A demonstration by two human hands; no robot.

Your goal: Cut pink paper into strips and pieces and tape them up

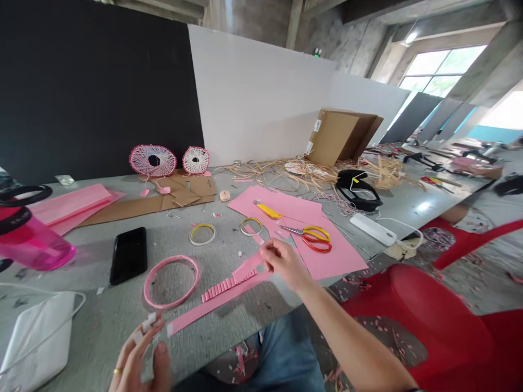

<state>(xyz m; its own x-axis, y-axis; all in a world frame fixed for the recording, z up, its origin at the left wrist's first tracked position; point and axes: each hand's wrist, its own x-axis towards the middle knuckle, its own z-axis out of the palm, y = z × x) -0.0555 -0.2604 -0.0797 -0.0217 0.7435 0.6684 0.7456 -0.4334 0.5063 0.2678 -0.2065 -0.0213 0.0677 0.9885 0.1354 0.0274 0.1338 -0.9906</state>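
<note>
My right hand [284, 264] is closed in a pinch at the upper end of a pink paper strip [245, 268], part of which its fingers hide. Along this strip runs a row of small folded pleats [223, 288]. Just below lies a long flat pink strip [204, 311] with a whitish end. My left hand [139, 354] is near that end, fingers apart, with small white tape pieces [149, 322] stuck on its fingertips. Above the left hand, a pink-wrapped ring [150, 279] rests on the table.
Two tape rolls [202, 234] [250, 226], a black phone [129, 256] and a pink bottle [36, 245] stand or lie around. Pink sheets [335, 253] carry scissors [312, 238] and a yellow cutter [267, 210]. A red stool [433, 305] is at right.
</note>
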